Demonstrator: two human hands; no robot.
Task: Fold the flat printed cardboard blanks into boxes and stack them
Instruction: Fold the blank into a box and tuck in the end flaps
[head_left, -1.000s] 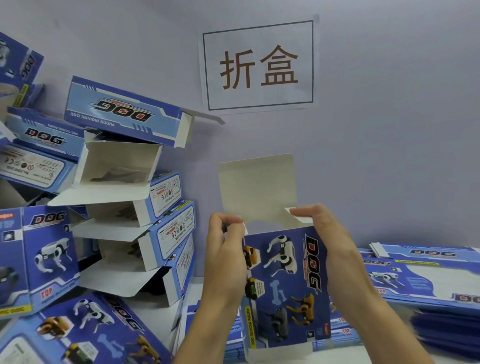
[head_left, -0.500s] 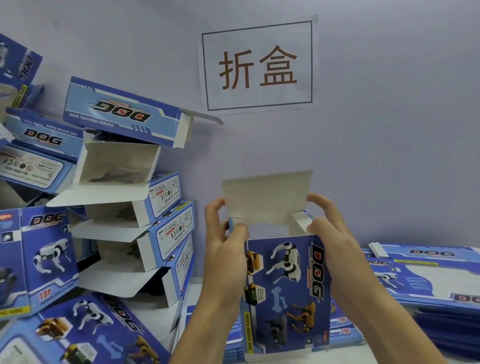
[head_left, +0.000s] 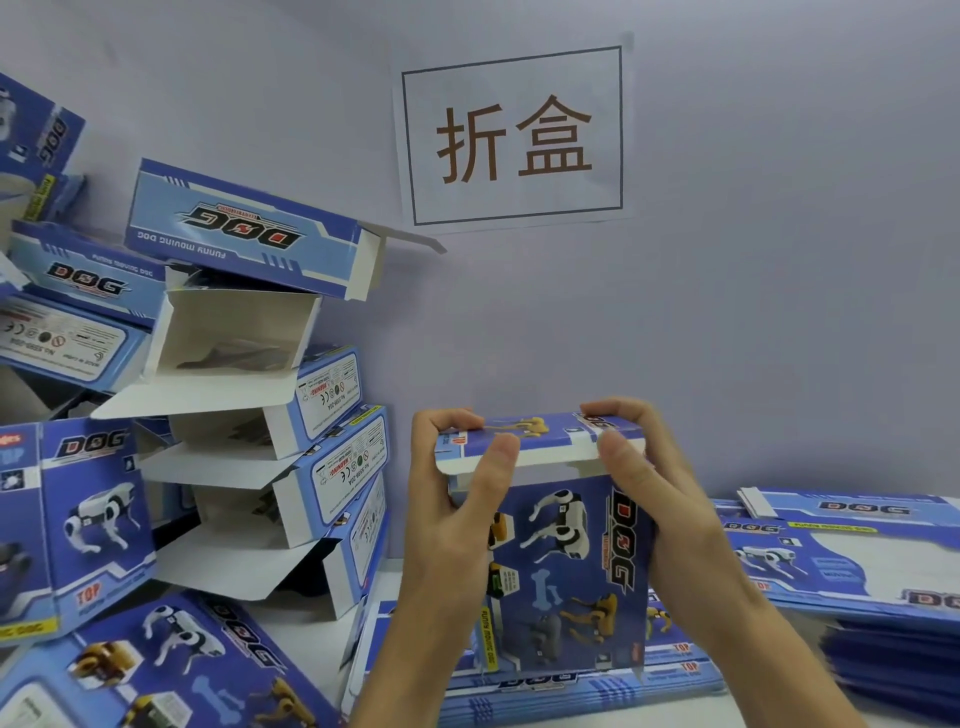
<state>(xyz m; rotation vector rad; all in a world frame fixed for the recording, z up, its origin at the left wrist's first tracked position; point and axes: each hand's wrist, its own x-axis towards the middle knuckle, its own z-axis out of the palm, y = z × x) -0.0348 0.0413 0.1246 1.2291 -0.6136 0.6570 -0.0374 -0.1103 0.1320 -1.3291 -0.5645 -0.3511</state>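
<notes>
A blue printed box (head_left: 566, 566) with robot dogs and the word DOG stands upright in the lower middle. Its top lid flap (head_left: 540, 441) is bent forward over the opening, with the white tuck edge showing at the front. My left hand (head_left: 452, 499) grips the box's upper left corner, fingers over the lid and thumb on its front edge. My right hand (head_left: 649, 483) holds the upper right corner the same way, thumb pressing the tuck edge. Flat blanks (head_left: 852, 566) lie stacked at the right, and more flat blanks (head_left: 571, 686) lie under the box.
A leaning pile of folded boxes (head_left: 291, 415) with open white flaps fills the left side, reaching close to my left hand. A paper sign (head_left: 514, 135) hangs on the grey wall behind. The white table (head_left: 306, 639) shows between the pile and the blanks.
The lid flap stood upright a second ago; it has been folded forward and down over the opening. Both hands shifted from the side flaps onto the lid's corners.
</notes>
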